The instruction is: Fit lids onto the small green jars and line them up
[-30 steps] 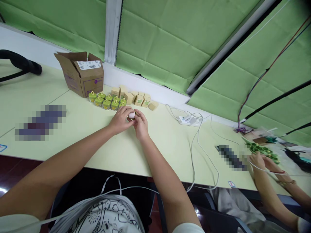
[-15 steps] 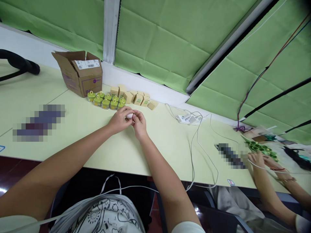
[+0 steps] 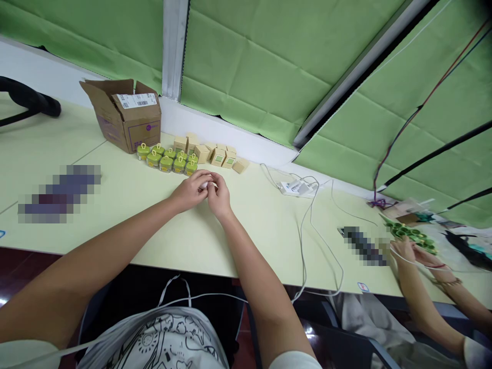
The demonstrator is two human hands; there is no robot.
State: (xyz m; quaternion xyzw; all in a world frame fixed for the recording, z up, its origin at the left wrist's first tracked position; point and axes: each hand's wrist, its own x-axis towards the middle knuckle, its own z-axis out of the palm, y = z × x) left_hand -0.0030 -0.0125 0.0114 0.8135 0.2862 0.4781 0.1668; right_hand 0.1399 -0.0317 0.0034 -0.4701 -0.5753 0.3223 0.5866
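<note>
Though mostly hidden — small white object [image 3: 205, 185], both hands [image 3: 205, 190] clasped around it.

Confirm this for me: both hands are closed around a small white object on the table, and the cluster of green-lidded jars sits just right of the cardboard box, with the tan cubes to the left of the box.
Not quite. The head view shows the tan cubes to the right of the green-lidded jars, not left of the cardboard box. The rest holds: left hand and right hand close around the small white object on the table.
</note>
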